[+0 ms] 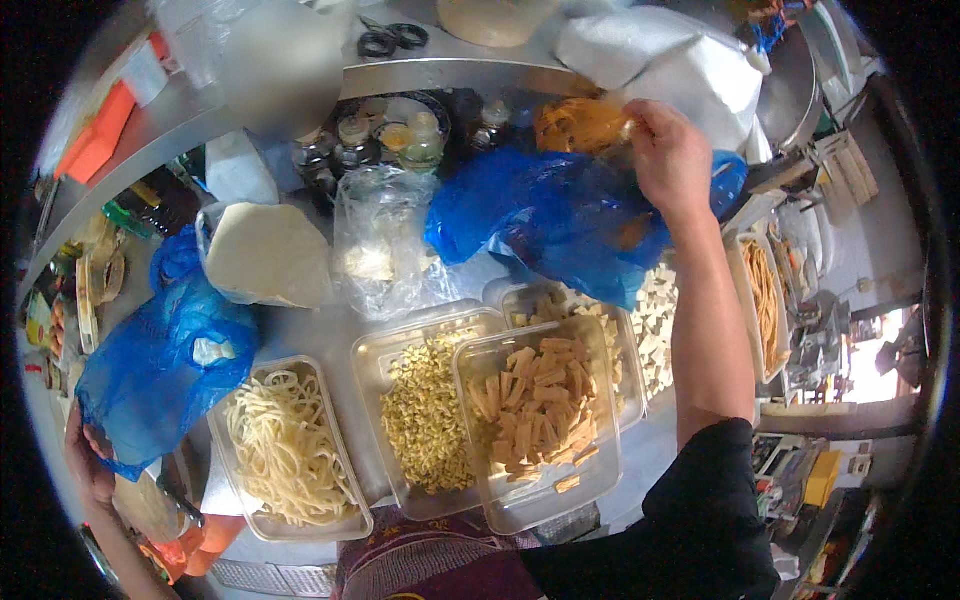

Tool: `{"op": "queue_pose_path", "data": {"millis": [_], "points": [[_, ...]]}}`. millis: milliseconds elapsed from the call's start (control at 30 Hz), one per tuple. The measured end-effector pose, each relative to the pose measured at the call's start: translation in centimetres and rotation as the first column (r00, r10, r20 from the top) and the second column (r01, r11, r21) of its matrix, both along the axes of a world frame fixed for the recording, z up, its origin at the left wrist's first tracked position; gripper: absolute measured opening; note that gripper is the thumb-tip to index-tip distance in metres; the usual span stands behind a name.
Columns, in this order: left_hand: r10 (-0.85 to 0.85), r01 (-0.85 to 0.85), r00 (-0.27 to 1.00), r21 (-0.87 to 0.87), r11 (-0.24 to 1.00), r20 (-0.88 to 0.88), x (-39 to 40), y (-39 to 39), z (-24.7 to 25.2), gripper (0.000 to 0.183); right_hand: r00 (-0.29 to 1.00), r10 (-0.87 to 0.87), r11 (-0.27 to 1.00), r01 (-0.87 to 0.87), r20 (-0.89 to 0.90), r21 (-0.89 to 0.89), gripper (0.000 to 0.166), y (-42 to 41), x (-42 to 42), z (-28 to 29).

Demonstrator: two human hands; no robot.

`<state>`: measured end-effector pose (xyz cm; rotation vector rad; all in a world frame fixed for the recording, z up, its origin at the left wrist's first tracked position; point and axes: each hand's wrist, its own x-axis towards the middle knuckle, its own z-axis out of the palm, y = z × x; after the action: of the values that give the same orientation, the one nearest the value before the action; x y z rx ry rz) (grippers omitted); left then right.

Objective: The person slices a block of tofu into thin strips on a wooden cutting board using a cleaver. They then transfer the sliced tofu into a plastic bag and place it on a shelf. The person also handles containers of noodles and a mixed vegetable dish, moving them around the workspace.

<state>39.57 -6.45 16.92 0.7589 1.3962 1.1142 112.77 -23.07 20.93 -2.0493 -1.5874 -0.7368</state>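
My right hand [667,154] grips the gathered edge of an orange plastic bag [577,124] between its fingertips. Just below it a crumpled blue plastic bag [555,210] lies partly behind my wrist. At the far left, my left hand [91,457] has its fingers around the lower edge of another blue plastic bag [165,360]; part of that grip is hidden. Before me stand clear plastic tubs: one of thick pale noodles [289,450], one of sprouted beans [427,416], and one of brown tofu strips [540,405], which overlaps the bean tub's edge.
Pale cubes [654,330] lie beside my right forearm. Behind the tubs are a clear plastic bag [386,247], a pale slab [266,255] in plastic and several glass jars [356,139]. Black-handled scissors [390,36] rest on the raised metal shelf [457,79]. A long tray [763,307] stands at right.
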Motion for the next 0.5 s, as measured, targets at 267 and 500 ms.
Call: {"op": "queue_pose_path", "data": {"millis": [267, 500], "points": [[-0.501, 0.500, 0.862, 0.030, 0.865, 0.080, -2.8, 2.2, -0.2, 0.019, 0.973, -0.231, 0.877, 0.199, -0.020, -0.438, 0.021, 1.9, 0.7, 5.0], [0.241, 0.700, 0.466, 0.521, 0.488, -0.851, 10.1, -4.9, 0.6, 0.051, 0.963, -0.239, 0.902, 0.267, 0.124, -0.338, 0.020, 2.4, -6.0, 6.6]]}}
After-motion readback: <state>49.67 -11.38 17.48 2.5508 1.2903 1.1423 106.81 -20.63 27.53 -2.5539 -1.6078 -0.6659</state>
